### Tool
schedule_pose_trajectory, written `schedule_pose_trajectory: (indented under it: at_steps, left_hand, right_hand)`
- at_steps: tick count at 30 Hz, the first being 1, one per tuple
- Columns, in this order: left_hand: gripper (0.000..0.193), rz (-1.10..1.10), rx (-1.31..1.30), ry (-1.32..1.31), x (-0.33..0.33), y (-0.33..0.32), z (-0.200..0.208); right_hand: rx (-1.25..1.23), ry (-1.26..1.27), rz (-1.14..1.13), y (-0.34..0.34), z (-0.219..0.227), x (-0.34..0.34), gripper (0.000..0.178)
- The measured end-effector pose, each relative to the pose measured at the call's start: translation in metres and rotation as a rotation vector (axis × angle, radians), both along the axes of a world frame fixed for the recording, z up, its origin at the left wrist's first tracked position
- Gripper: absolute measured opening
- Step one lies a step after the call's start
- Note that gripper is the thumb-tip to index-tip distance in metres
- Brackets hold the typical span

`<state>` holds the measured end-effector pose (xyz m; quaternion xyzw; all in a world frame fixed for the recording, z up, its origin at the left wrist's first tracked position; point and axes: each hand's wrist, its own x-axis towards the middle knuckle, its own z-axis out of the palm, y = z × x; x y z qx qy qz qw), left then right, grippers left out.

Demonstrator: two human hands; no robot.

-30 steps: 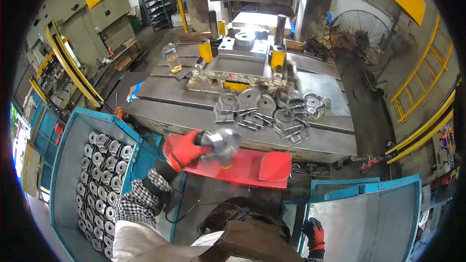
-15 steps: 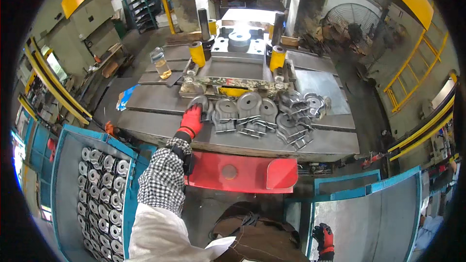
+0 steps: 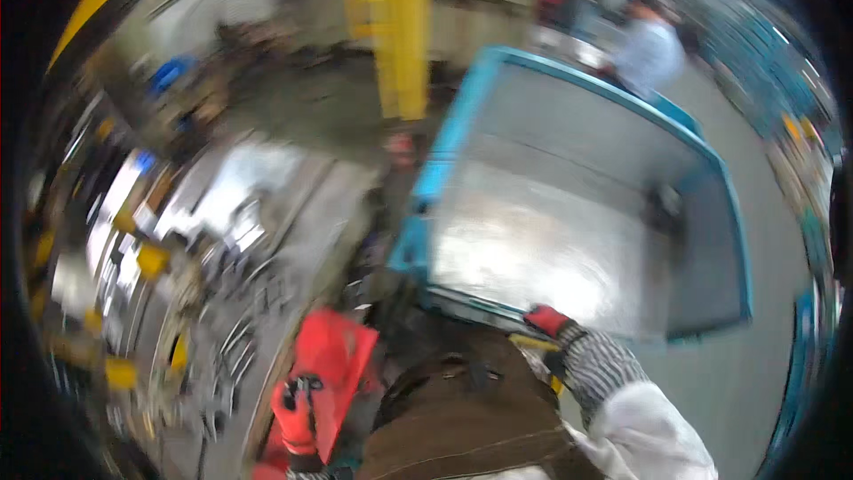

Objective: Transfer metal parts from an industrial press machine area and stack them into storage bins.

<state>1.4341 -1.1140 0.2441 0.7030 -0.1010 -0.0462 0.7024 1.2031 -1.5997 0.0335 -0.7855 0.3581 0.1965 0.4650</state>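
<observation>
My right hand, in a red and black glove, is at the near rim of a large blue-edged metal bin. Its fingers are smeared by motion, so their grip on the rim is unclear. Over the red panel at the front of the press table is my left hand, gloved alike. Dark patches show at its fingers; blur hides whether it holds anything. Inside the bin, toward its right wall, lies a small dark object, too blurred to name.
Blurred metal stampings lie on the press table at left. A yellow post rises behind the bin. Beyond the bin's far side is another person in a light shirt. Grey floor runs along the right.
The view has swung right, bringing the bin to the middle. My left hand has come away from the stampings to above the red panel. My right hand now is at the bin's near rim.
</observation>
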Motion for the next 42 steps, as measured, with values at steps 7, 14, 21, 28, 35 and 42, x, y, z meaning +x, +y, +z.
schedule_pose_trajectory:
  at_steps: [7, 14, 21, 28, 35, 42]
  left_hand:
    - [0.032, -0.868, 0.361, -0.293, -0.026, -0.231, 0.033]
    - [0.035, -1.314, 0.303, -0.005, -0.025, -0.376, -0.017]
    - [0.046, -1.462, 0.577, -0.155, -0.056, -0.543, -0.110]
    - [0.073, -1.139, 0.957, -1.063, -0.101, -0.716, -0.215]
    - [0.071, -1.049, 0.885, -1.222, -0.170, -0.803, -0.259]
    - [0.070, -1.062, 1.083, -1.200, -0.146, -0.780, -0.233]
  right_hand:
    - [-0.020, -0.136, -0.403, -0.029, 0.002, -0.097, 0.046]
    - [0.336, -0.395, -1.138, -0.040, 0.004, -0.176, 0.037]
    - [0.345, -0.672, -1.528, -0.201, -0.010, -0.258, 0.025]
    - [0.178, -0.878, -1.645, -0.397, -0.059, -0.277, 0.028]
    - [-0.081, -0.940, -1.706, -0.544, -0.113, -0.346, 0.029]
    - [-0.257, -1.361, -1.569, -0.584, -0.093, -0.268, 0.045]
